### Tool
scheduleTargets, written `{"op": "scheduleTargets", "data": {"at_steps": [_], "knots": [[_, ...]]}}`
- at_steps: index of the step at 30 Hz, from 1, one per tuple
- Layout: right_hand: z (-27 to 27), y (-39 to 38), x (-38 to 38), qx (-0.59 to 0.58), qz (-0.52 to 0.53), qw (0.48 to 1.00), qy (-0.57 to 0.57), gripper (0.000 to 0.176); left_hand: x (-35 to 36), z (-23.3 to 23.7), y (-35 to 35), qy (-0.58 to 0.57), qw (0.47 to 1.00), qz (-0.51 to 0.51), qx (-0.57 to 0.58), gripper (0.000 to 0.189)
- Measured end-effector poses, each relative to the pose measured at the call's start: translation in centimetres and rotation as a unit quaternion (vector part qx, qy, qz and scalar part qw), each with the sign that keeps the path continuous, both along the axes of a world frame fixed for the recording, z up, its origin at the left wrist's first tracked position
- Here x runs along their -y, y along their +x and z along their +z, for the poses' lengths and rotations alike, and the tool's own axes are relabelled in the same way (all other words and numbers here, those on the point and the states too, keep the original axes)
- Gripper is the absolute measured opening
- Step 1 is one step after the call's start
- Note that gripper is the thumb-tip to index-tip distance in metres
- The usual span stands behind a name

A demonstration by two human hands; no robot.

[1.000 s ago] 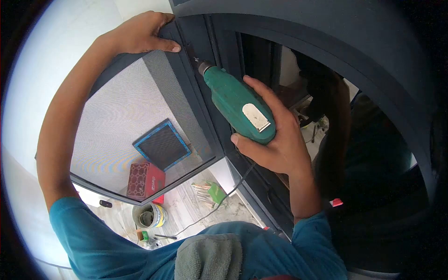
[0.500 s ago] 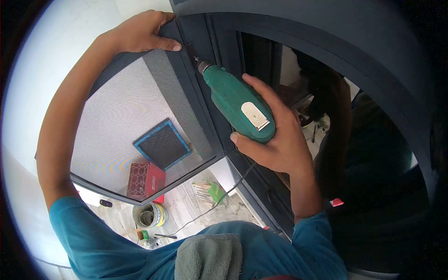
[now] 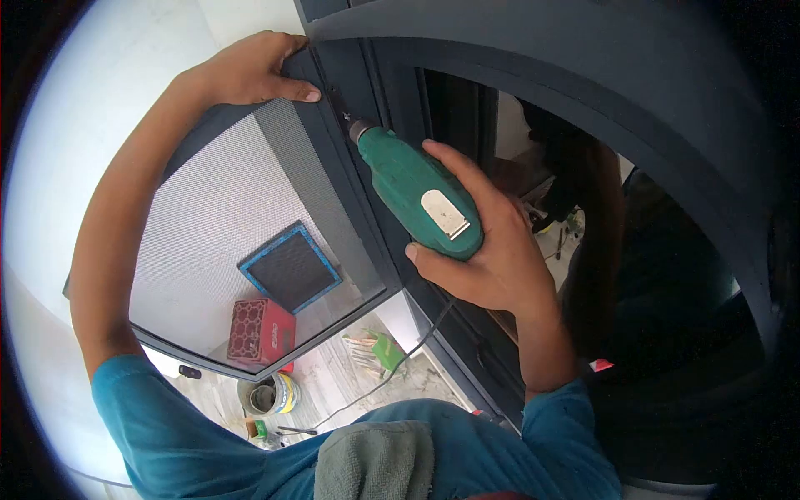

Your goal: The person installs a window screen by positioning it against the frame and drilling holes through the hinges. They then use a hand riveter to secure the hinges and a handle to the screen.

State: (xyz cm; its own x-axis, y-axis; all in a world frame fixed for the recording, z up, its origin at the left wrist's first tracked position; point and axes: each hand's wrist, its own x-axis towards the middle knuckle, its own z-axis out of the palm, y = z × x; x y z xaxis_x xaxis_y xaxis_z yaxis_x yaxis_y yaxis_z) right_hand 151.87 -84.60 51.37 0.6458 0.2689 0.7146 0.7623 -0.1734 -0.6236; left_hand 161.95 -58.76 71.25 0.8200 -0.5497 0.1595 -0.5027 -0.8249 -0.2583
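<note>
My right hand is wrapped round a green power drill, whose silver chuck points up and left at the dark door frame. The bit's tip is close to the frame's edge; whether it touches is too small to tell. My left hand grips the top of the dark-framed mesh screen, its thumb lying on the frame left of the chuck. From the drill a grey cord runs down towards the floor.
Below, beyond the screen, stand a red crate and a blue-edged dark panel. A bucket and a green packet are on the floor. Dark reflective glass fills the right side. A grey cloth hangs on my chest.
The view has shifted slightly, so the frame and screen appear a little lower. Both hands keep their grips, and the drill stays at nearly the same place by the frame.
</note>
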Motion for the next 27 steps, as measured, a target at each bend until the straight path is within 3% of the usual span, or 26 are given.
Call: {"op": "scheduleTargets", "data": {"at_steps": [11, 16, 22, 27], "knots": [[0.06, -0.15, 0.23, -0.004, 0.005, 1.0, -0.003, 0.082, -0.34, -0.06, 0.18, -0.001, 0.999, -0.036, -0.008, 0.051], [0.12, -0.27, 0.0, -0.007, -0.015, 1.0, -0.024, 0.083, -0.26, -0.19, 0.45, 0.017, 1.0, -0.007, 0.011, 0.053], [0.24, -0.03, -0.01, 0.048, -0.025, 0.998, -0.041, 0.081, -0.23, -0.18, 0.22, 0.009, 1.0, -0.025, 0.007, 0.052], [-0.19, 0.14, 0.51, -0.014, 0.005, 1.0, -0.005, 0.083, -0.32, -0.31, 0.3, 0.007, 1.0, -0.025, 0.005, 0.052]]}}
